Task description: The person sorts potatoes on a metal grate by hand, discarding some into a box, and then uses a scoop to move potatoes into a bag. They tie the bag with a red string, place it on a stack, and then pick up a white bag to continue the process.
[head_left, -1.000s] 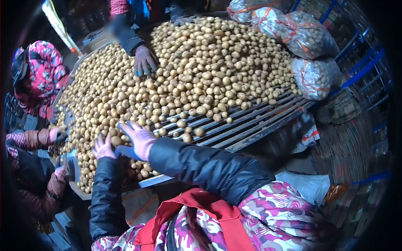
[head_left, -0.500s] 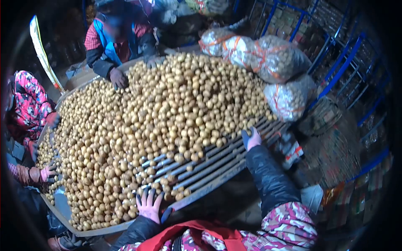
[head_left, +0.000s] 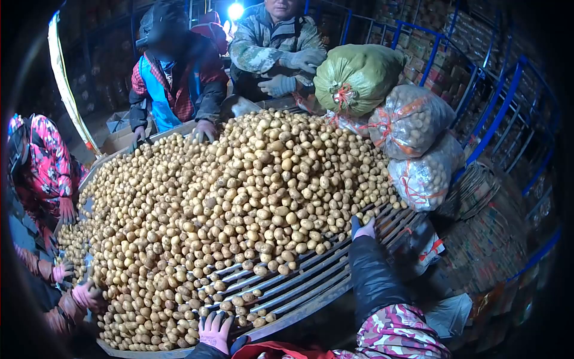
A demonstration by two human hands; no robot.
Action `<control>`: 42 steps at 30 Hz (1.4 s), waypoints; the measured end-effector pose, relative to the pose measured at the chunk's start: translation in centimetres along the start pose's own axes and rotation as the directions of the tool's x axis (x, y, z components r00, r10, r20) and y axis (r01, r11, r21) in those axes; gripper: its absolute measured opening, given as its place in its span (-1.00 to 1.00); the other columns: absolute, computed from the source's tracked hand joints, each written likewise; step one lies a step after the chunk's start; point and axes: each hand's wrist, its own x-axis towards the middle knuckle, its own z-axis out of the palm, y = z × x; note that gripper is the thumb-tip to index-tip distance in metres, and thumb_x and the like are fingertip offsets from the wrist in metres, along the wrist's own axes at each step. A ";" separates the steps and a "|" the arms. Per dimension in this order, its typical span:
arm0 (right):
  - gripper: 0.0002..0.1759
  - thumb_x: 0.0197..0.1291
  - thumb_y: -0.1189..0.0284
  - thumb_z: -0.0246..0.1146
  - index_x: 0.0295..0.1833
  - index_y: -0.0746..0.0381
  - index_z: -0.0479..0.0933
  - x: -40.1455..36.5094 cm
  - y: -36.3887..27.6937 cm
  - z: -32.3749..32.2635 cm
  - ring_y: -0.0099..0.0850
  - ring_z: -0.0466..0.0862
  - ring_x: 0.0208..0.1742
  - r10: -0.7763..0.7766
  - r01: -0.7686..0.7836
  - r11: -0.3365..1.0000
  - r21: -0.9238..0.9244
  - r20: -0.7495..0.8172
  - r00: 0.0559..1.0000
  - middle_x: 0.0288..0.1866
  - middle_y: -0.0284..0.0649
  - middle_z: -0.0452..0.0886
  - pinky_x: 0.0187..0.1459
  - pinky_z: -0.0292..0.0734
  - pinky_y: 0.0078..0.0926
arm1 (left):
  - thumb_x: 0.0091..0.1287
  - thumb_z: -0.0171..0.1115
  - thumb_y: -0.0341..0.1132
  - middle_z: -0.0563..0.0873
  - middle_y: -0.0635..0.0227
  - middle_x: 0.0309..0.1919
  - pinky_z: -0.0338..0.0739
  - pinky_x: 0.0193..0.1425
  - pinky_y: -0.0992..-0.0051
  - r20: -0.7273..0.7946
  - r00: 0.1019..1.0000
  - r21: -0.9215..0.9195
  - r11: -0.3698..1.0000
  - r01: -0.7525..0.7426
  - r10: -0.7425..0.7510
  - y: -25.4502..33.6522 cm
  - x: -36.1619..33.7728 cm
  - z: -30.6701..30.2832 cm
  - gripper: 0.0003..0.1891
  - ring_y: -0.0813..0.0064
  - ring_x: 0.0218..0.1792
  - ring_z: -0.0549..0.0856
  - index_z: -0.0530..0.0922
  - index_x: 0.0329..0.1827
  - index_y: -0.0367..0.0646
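Observation:
A big heap of small yellow potatoes (head_left: 239, 203) covers a slatted metal sorting table (head_left: 335, 269). My left hand (head_left: 215, 331), in a pink glove, lies flat with fingers spread on potatoes at the near edge. My right hand (head_left: 362, 228), also gloved, reaches out to the edge of the heap on the bare slats at the right; it holds nothing that I can see.
Filled mesh sacks (head_left: 412, 125) and a green sack (head_left: 357, 76) are stacked at the table's far right. Two people (head_left: 179, 78) stand at the far side, others' hands (head_left: 78, 293) work at the left. Blue metal racks (head_left: 496, 107) line the right.
The view has tilted up, showing the far people and the green sack. My right arm moved from the left to the right side of the table. My left hand slid to the near edge.

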 end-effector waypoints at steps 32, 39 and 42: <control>-0.33 0.12 0.19 0.43 0.29 0.29 0.51 -28.6 0.8 -6.9 -0.04 0.57 0.27 -0.836 0.654 0.277 0.704 -0.159 0.525 0.30 -0.01 0.54 0.33 0.42 -0.02 | 0.31 0.23 0.06 0.52 -0.09 0.33 0.30 0.47 -0.12 -0.066 0.928 -0.002 0.930 -0.367 0.367 3.3 4.1 -2.7 -0.32 -0.15 0.37 0.49 0.47 0.39 -0.23; -0.50 0.11 0.43 0.43 0.21 0.24 0.60 -17.1 17.6 -11.6 -0.11 0.70 0.03 -0.618 0.619 0.292 0.729 -0.350 0.704 0.08 -0.08 0.68 0.04 0.64 -0.20 | 0.24 0.39 -0.05 0.53 -0.09 0.29 0.35 0.44 -0.09 -0.061 0.810 -0.009 0.811 -0.584 0.583 23.4 20.5 -2.9 -0.31 -0.16 0.32 0.51 0.46 0.34 -0.31; -0.55 0.17 0.43 0.38 0.20 0.24 0.61 -12.5 28.4 -7.9 -0.10 0.71 0.02 -0.467 0.319 0.542 0.777 -0.037 0.884 0.04 -0.05 0.70 0.00 0.65 -0.19 | 0.25 0.37 -0.08 0.55 -0.07 0.29 0.38 0.43 -0.09 -0.035 0.767 0.068 0.767 -0.638 0.641 31.0 28.2 -0.1 -0.33 -0.16 0.34 0.51 0.48 0.32 -0.34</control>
